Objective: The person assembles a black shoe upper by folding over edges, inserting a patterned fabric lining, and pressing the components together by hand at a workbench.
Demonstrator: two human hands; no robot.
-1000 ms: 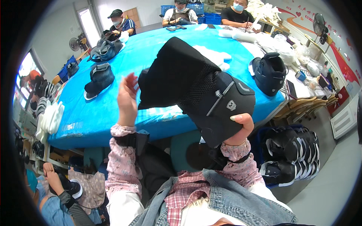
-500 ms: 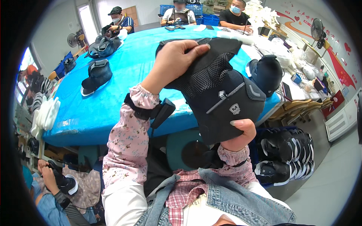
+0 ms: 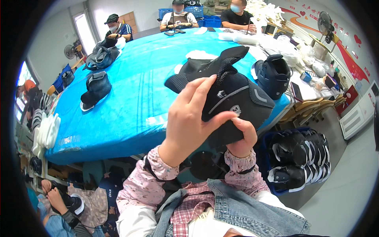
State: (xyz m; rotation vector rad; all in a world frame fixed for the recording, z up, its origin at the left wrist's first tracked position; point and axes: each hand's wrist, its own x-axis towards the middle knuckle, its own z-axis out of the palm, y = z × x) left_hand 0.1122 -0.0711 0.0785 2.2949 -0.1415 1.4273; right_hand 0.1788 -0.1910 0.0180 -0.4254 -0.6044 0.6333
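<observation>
Head view shows a black upper (image 3: 254,106) held up in front of the person, above the near edge of the blue-covered worktop (image 3: 130,110). The right hand (image 3: 242,136) grasps its lower end, thumb across the front and the other fingers hidden behind. The left hand (image 3: 187,116) is spread along its left side, fingers straight and thumb apart, not clenched; an index fingertip lies at the mesh (image 3: 226,69) and the thumb tip meets the right thumb just below the badge (image 3: 235,109). Whether the left fingertips press on the mesh, I cannot tell.

As for progress, the badge, grey strip (image 3: 227,99) and mesh are all in place, so the sewing looks done. The collar flap (image 3: 237,53) stands bent and uneven, so I judge the handling of this piece to be unfinished; its inside is hidden.

On the worktop, a navy upper (image 3: 272,79) stands upright to the right and a dark upper (image 3: 96,89) sits to the left. A blue basket (image 3: 267,152) beside the person, on the right, holds rows of black uppers (image 3: 290,152) with pale edges, which look further along.
</observation>
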